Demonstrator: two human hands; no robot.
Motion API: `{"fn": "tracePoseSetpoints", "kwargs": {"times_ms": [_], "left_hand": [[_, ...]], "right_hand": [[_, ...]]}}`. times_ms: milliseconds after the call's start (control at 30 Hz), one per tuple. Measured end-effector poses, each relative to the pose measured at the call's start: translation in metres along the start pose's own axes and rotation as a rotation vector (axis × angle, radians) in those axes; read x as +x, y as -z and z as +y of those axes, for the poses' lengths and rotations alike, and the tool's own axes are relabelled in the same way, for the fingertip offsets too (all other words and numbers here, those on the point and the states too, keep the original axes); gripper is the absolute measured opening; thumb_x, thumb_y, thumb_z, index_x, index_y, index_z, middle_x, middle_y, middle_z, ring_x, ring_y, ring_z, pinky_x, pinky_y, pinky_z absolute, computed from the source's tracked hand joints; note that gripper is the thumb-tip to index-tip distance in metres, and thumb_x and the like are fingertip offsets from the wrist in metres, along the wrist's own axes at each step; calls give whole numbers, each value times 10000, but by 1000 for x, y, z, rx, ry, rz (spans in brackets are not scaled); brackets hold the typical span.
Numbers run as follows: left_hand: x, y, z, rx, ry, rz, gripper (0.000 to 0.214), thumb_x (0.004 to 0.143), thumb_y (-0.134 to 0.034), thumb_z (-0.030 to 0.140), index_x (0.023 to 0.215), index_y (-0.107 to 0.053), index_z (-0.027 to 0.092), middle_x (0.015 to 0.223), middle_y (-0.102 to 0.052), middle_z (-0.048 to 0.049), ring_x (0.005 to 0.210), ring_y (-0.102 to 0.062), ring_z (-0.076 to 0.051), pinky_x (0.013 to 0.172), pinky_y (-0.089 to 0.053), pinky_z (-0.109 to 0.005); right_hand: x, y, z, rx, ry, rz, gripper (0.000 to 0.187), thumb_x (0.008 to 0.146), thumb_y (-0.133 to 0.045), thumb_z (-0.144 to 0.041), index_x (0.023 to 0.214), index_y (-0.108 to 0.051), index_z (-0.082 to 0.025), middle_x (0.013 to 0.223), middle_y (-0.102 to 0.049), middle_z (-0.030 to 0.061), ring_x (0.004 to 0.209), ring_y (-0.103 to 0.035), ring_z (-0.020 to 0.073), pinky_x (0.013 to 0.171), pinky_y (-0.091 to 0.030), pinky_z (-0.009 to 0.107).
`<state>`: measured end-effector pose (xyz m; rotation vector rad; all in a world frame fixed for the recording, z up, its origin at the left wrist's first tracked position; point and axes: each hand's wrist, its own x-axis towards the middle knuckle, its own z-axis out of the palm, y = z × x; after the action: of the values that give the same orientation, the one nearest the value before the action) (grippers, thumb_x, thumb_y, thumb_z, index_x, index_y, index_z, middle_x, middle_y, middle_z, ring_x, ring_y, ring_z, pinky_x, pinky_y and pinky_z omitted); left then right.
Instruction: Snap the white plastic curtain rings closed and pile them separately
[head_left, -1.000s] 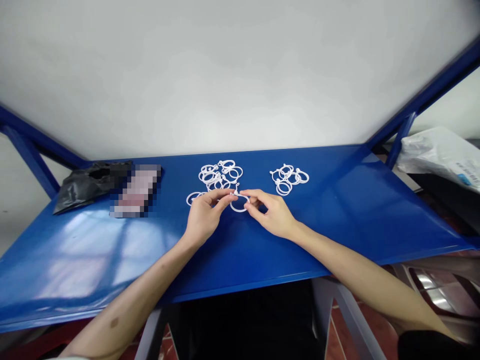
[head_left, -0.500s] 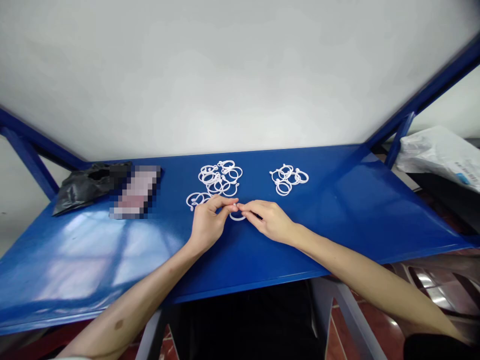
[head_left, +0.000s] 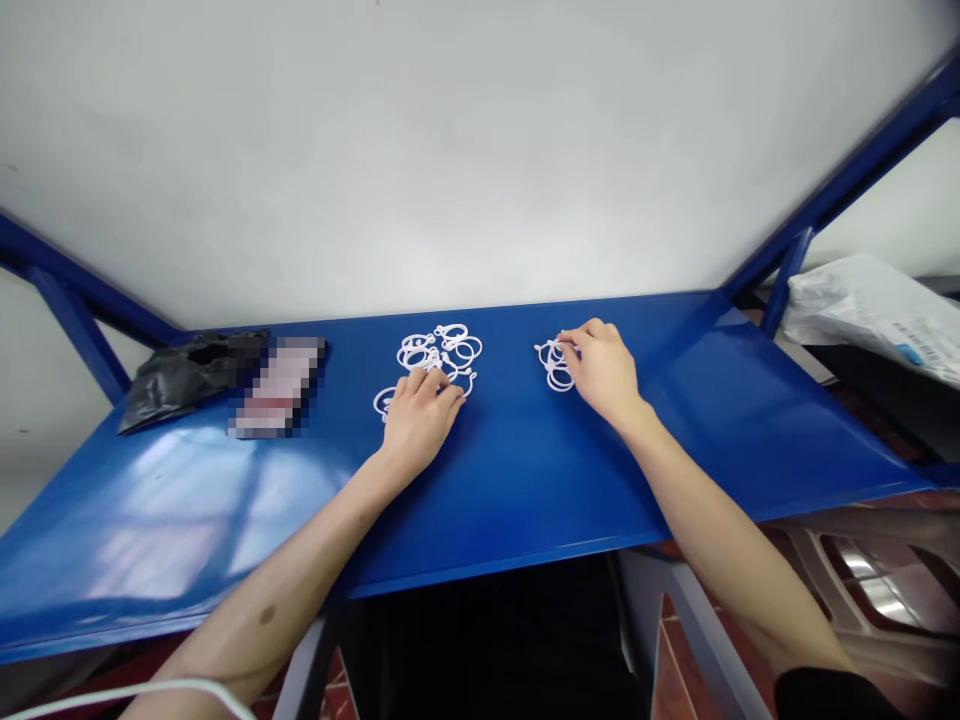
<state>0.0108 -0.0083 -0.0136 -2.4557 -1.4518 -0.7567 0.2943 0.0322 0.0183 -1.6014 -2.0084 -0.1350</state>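
Note:
White plastic curtain rings point(head_left: 459, 345), each with a small eyelet, lie in a loose heap left of centre on the blue table. My left hand point(head_left: 421, 412) is over the near side of this heap, its fingers loosely bent and the thumb apart from them. Its fingertips touch or hover just above the rings; which one cannot be seen. A smaller group of the same rings point(head_left: 559, 378) lies to the right. Over it, my right hand point(head_left: 604, 368) pinches thumb and forefinger together on a curtain ring, mostly hidden by the hand.
A black plastic bag point(head_left: 187, 375) and a blurred-out flat object point(head_left: 281, 385) lie on the left of the blue table point(head_left: 525, 480). Blue frame bars rise at both sides before a pale wall. A white plastic package point(head_left: 877, 305) sits beyond the right edge.
My hands were together at the centre, fingering one curtain ring. They have parted: the right went to the right-hand group, the left back onto the left heap. A white cord shows at bottom left.

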Motion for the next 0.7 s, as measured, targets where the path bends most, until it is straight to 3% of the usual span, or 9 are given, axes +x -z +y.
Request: {"fn": "tracePoseSetpoints", "kwargs": {"times_ms": [100, 167, 233, 300, 400, 533, 700], "left_hand": [[2, 10, 3, -148, 37, 34, 196, 974, -570, 274, 877, -731, 218, 893, -680, -82, 903, -542, -251, 776, -428, -384], [3, 19, 7, -366, 117, 30, 176, 976, -567, 291, 902, -708, 215, 881, -675, -58, 889, -548, -220, 783, -442, -351], [4, 27, 11, -631, 232, -19, 173, 969, -571, 327, 908, -687, 214, 865, -663, -29, 828, -557, -179, 743, -445, -307], [3, 31, 15, -871, 363, -82, 197, 953, -584, 382, 915, -674, 211, 847, -650, -9, 746, -546, -144, 680, -433, -275], [2, 32, 19, -1099, 500, -134, 250, 920, -615, 445, 916, -673, 201, 819, -637, 1, 676, -511, -117, 632, -419, -254], [1, 32, 21, -1188, 526, -201, 234, 901, -639, 434, 913, -688, 205, 808, -626, 3, 668, -524, -109, 640, -438, -252], [2, 33, 23, -1161, 487, -289, 220, 905, -615, 410, 931, -690, 205, 812, -643, -4, 668, -552, -113, 637, -469, -257]], "right_hand": [[4, 3, 10, -101, -50, 25, 315, 955, -577, -258, 1208, -718, -133, 1037, -646, 177, 1033, -549, 348, 865, -515, 514], [4, 4, 3, -39, -37, 61, 331, 956, -592, -277, 1230, -702, -124, 1080, -650, 182, 1074, -547, 349, 922, -500, 531], [-1, 4, -12, 166, 29, 36, 308, 969, -591, -302, 1217, -690, -149, 1090, -678, 151, 1078, -581, 315, 961, -499, 513], [-9, 2, -32, 468, 84, -85, 283, 978, -587, -331, 1212, -664, -191, 1092, -713, 103, 1036, -643, 260, 942, -529, 461], [-24, -3, -58, 850, 53, -290, 268, 970, -597, -357, 1207, -608, -233, 1065, -746, 56, 951, -713, 201, 860, -571, 384], [-37, -13, -72, 993, -43, -285, 155, 962, -602, -339, 1081, -578, -243, 887, -732, 6, 812, -716, 165, 808, -569, 350], [-37, -18, -71, 1153, -128, -307, 153, 931, -641, -345, 993, -546, -242, 884, -690, 2, 785, -699, 150, 741, -583, 316]]}}
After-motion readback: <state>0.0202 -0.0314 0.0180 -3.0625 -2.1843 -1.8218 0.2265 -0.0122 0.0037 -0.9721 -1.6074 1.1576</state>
